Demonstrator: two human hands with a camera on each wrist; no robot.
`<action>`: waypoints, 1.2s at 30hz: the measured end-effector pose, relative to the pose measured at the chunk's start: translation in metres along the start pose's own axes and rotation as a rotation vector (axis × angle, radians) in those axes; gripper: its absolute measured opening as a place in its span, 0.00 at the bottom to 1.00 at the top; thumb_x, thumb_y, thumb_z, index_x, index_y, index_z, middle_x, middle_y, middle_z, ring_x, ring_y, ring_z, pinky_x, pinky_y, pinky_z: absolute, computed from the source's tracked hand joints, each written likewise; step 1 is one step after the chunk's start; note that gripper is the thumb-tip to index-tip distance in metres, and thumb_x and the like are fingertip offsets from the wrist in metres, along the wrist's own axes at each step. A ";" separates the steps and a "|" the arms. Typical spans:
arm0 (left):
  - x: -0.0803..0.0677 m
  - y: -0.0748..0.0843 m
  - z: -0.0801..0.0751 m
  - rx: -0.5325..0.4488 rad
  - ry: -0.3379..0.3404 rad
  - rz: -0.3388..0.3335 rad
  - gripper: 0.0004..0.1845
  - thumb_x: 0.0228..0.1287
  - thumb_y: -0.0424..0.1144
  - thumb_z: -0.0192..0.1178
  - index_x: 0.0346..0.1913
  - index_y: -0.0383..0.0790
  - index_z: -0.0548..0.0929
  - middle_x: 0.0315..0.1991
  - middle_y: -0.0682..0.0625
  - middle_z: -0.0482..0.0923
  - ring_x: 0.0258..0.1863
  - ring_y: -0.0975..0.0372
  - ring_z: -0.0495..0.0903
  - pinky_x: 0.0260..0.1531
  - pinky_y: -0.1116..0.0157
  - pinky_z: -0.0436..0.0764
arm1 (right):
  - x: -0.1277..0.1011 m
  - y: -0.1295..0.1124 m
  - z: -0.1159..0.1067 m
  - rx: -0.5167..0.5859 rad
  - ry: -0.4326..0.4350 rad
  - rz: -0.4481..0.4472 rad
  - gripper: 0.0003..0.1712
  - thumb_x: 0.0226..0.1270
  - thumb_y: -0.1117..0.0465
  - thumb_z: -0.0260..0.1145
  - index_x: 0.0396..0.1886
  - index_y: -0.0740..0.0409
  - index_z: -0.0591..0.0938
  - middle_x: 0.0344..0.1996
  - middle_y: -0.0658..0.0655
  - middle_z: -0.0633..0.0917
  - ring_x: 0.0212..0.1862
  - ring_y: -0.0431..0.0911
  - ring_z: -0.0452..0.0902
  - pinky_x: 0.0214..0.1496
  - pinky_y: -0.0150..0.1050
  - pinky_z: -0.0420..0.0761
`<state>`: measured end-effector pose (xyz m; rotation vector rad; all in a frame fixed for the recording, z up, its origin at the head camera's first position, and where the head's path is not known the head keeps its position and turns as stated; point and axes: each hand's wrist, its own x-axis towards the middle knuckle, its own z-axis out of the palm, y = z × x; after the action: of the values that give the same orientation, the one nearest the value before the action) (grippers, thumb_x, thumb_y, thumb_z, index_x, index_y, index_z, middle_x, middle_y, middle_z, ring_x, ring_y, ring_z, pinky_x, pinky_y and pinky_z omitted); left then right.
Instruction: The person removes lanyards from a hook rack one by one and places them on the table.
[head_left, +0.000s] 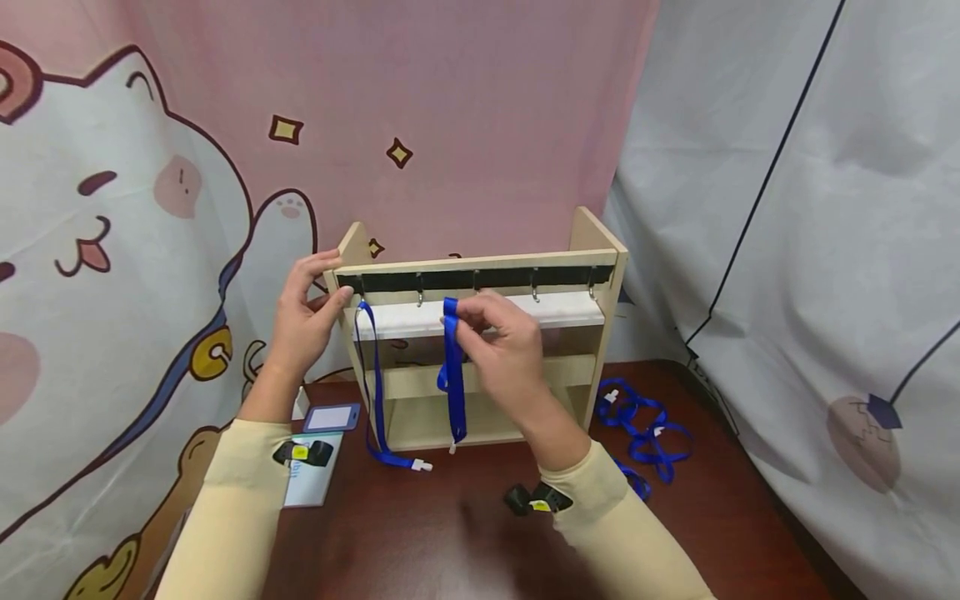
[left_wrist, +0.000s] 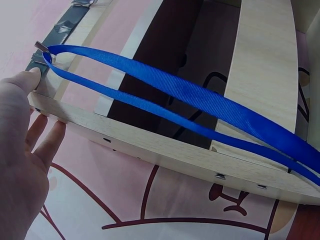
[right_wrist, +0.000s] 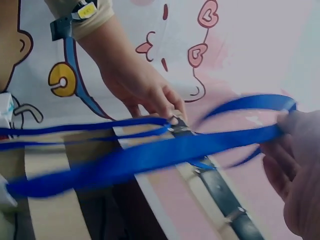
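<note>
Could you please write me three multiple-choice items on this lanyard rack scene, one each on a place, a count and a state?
1. Where does the hung lanyard hang?
A. leftmost hook
B. middle hook
C. rightmost hook

2. How many hooks does the black strip carry?
A. three
B. five
C. eight

3. What is the right hand doing?
A. resting flat on the table
B. pinching a blue lanyard
C. holding a card

Answers:
1 A, its loop sits on the hook beside the left hand.
2 B, five metal hooks show in the head view.
3 B, fingers close on the strap before the wooden rack.
</note>
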<state>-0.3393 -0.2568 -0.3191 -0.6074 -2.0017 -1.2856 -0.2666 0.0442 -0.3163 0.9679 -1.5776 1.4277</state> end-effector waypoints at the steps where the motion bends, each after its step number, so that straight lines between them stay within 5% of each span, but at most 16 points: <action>1: 0.000 0.002 0.000 0.002 0.001 -0.002 0.22 0.79 0.26 0.65 0.71 0.33 0.78 0.78 0.44 0.71 0.74 0.53 0.72 0.59 0.74 0.83 | 0.000 -0.001 -0.004 -0.006 -0.035 -0.001 0.06 0.70 0.77 0.75 0.38 0.64 0.91 0.31 0.54 0.87 0.32 0.45 0.81 0.30 0.32 0.83; 9: 0.001 0.000 -0.003 -0.011 0.006 0.003 0.22 0.79 0.26 0.65 0.71 0.35 0.79 0.78 0.47 0.72 0.73 0.55 0.72 0.56 0.75 0.84 | -0.002 -0.003 -0.036 -0.055 -0.269 -0.027 0.09 0.71 0.79 0.72 0.40 0.63 0.91 0.33 0.52 0.87 0.30 0.43 0.78 0.27 0.31 0.79; 25: 0.002 -0.005 -0.003 -0.013 -0.007 0.011 0.23 0.80 0.30 0.67 0.72 0.42 0.81 0.78 0.52 0.72 0.74 0.55 0.73 0.57 0.73 0.85 | -0.032 0.012 -0.084 -0.254 -0.451 0.000 0.12 0.70 0.77 0.75 0.43 0.56 0.91 0.36 0.47 0.89 0.36 0.39 0.81 0.33 0.38 0.86; 36: 0.002 -0.006 0.000 -0.009 0.006 -0.002 0.22 0.79 0.25 0.65 0.72 0.32 0.78 0.78 0.45 0.72 0.74 0.54 0.72 0.57 0.75 0.83 | -0.049 0.031 -0.103 -0.292 -0.566 -0.079 0.17 0.65 0.80 0.77 0.43 0.56 0.90 0.39 0.50 0.89 0.36 0.41 0.86 0.35 0.34 0.89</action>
<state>-0.3445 -0.2591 -0.3211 -0.6050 -1.9932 -1.2963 -0.2691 0.1506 -0.3675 1.3064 -2.0536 0.8683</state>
